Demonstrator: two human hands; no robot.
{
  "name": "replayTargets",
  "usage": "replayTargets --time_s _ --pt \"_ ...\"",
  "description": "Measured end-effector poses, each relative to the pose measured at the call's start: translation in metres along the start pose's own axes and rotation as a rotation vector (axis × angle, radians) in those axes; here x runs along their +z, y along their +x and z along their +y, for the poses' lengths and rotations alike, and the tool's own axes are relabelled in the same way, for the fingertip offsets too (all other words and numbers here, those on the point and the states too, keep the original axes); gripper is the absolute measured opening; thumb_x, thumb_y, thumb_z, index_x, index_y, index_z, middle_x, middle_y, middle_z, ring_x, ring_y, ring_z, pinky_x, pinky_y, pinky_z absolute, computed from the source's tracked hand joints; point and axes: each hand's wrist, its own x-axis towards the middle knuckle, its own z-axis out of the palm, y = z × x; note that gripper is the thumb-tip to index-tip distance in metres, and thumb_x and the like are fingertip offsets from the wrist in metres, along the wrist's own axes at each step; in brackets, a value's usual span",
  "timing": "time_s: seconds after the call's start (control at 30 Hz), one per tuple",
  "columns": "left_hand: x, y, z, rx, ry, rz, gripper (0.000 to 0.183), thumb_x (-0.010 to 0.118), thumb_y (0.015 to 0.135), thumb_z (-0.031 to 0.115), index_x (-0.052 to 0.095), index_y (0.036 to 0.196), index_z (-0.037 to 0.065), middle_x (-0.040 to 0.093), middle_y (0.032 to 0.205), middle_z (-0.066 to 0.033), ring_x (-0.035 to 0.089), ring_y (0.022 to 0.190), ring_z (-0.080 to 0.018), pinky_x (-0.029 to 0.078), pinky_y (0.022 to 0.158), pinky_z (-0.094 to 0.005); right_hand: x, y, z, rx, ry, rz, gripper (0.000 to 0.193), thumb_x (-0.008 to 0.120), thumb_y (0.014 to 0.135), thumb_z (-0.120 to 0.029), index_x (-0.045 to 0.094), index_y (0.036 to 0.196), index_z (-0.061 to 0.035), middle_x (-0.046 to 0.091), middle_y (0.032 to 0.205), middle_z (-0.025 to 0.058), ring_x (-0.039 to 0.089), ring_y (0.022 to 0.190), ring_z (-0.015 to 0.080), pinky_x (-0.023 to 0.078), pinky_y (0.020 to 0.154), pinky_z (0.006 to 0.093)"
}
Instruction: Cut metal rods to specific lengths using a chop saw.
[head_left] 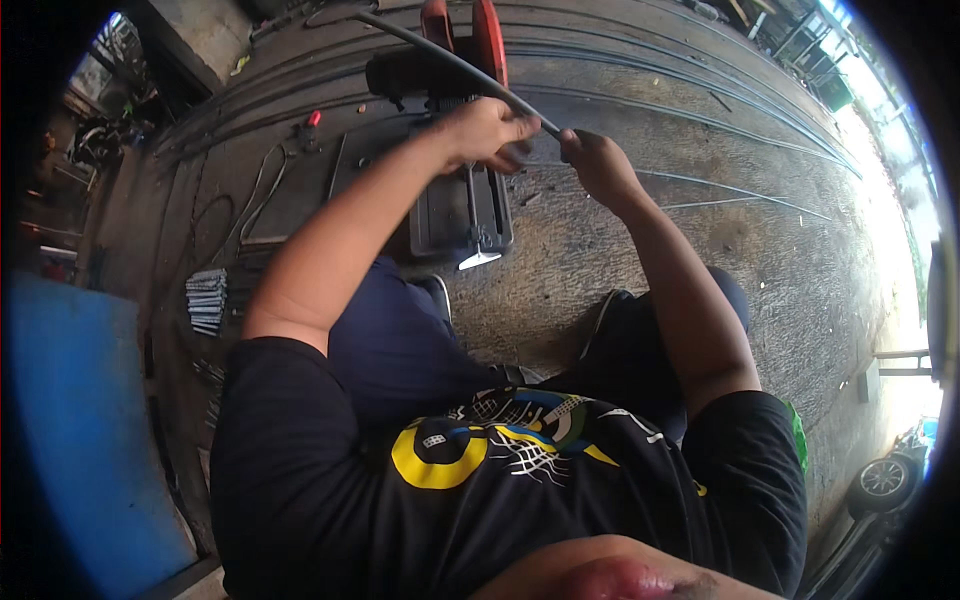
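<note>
A long grey metal rod [440,57] slants from the upper left down to my hands. My right hand [605,172] is closed around its near end. Beside it, my left hand [490,133] has its fingers curled at the rod; they are slightly blurred and partly hidden. Below and behind my hands stands a cut-off saw with a red guard [489,40]. Its dark base [425,232] reaches toward my feet, with a screw bar and a pale metal handle [479,261] at the near end. My left forearm hides part of the saw.
Several long thin rods [690,82] lie across the concrete floor beyond the saw. A bundle of short metal pieces [207,300] lies left, near a blue panel [80,420]. A red-handled tool [312,122] and a looped cable [262,180] lie on the left floor.
</note>
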Motion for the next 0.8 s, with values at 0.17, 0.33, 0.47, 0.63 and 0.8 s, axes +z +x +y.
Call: replayTargets --time_s 0.17,0.33,0.47,0.63,0.8 --pt "-0.045 -0.027 0.008 -0.18 0.472 -0.238 0.048 0.052 0.091 0.04 0.053 0.114 -0.002 0.061 0.098 -0.0151 0.064 0.082 -0.0212 0.054 0.071 -0.0312 0.037 0.01 0.02 0.152 -0.333 -0.177 0.051 0.033 0.095 -0.045 0.062 0.099 -0.0033 0.063 0.091 0.0213 0.06 0.091 0.0372 0.046 0.077 0.0457" --pt "-0.089 -0.018 -0.01 0.018 0.323 0.091 0.039 0.052 0.093 0.032 0.054 0.115 -0.001 0.062 0.093 -0.0131 0.062 0.076 -0.0167 0.054 0.068 -0.0287 0.097 0.017 0.053 0.188 -0.495 -0.444 0.044 0.033 0.094 -0.043 0.058 0.115 -0.0132 0.059 0.113 0.0182 0.056 0.106 0.0352 0.044 0.088 0.0454" --pt "-0.115 -0.021 -0.062 0.007 0.275 0.217 0.034 0.053 0.092 0.027 0.055 0.114 0.0 0.062 0.09 -0.0098 0.06 0.072 -0.0142 0.052 0.065 -0.0279 0.132 0.019 0.085 0.291 -0.527 -0.455 0.046 0.034 0.094 -0.047 0.059 0.115 -0.0154 0.06 0.11 0.0202 0.056 0.105 0.0367 0.045 0.087 0.0448" --pt "-0.151 -0.023 -0.098 -0.097 0.489 0.215 0.035 0.054 0.092 0.027 0.055 0.113 -0.001 0.062 0.093 -0.0071 0.059 0.077 -0.014 0.051 0.069 -0.0286 0.139 0.025 0.136 0.29 -0.58 -0.536 0.041 0.037 0.092 -0.043 0.058 0.117 -0.0176 0.059 0.113 0.019 0.055 0.107 0.0361 0.045 0.087 0.044" --pt "-0.164 -0.021 -0.111 -0.125 0.493 0.217 0.039 0.052 0.092 0.029 0.053 0.118 0.0 0.062 0.095 -0.0083 0.06 0.08 -0.0153 0.052 0.07 -0.0288 0.131 0.019 0.164 0.224 -0.733 -0.619 0.037 0.032 0.095 -0.018 0.049 0.128 -0.022 0.059 0.11 0.0187 0.057 0.105 0.0327 0.048 0.084 0.0438"
